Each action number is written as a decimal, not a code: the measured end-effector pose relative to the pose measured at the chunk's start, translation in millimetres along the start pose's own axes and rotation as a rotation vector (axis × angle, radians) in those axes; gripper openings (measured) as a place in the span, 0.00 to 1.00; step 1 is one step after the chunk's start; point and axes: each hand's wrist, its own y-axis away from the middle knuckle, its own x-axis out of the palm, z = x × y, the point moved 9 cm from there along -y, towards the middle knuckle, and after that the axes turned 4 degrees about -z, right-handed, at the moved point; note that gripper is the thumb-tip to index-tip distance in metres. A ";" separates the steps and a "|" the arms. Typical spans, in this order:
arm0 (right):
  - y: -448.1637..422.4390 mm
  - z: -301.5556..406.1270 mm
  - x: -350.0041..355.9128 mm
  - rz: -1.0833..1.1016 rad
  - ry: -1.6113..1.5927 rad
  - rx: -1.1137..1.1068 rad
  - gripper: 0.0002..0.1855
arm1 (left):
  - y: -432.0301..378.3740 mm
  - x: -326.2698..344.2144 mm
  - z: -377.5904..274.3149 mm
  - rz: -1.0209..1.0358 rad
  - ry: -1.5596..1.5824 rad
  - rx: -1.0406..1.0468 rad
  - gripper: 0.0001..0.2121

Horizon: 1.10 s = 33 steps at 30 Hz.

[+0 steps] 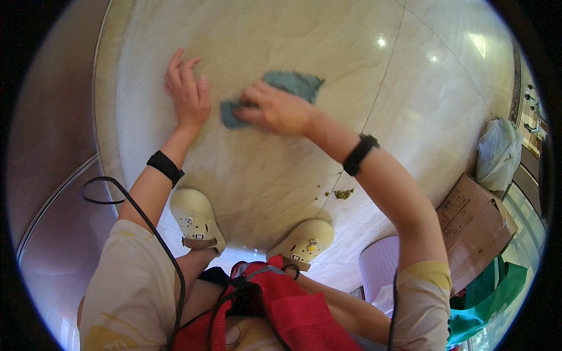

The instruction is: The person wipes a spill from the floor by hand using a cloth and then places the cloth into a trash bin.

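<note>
My right hand [274, 109] presses a grey-green cloth [295, 84] against the glossy marble-look tile floor [246, 175]. Part of the cloth spreads out beyond the knuckles, and a bunched end shows under the fingertips. The hand is slightly blurred. To its left, my left hand [186, 92] is held with fingers apart and nothing in it; whether it touches the floor is hard to tell. A small heap of greenish crumbs [344, 194] lies on the tiles near my right clog, with a few loose bits beside it.
Cream clogs [193, 210] are on my feet. A brown metallic panel [57, 109] borders the left side. At right stand a cardboard box [472, 223], a white plastic bag [499, 151], a pale lilac ribbed bin [380, 263] and a green bag [491, 302]. A black cable [145, 215] crosses my left arm.
</note>
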 end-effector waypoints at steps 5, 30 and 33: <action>80.3 43.1 -3.9 0.215 -0.034 -0.067 0.18 | 1.8 0.1 3.0 0.015 -0.009 -0.021 0.17; -98.6 -276.9 -176.0 -0.501 0.962 0.903 0.32 | -2.1 3.4 -0.1 0.189 0.023 -0.126 0.21; -183.9 -280.8 -151.3 -0.469 0.910 0.704 0.34 | 1.4 2.3 2.5 0.213 0.015 -0.134 0.21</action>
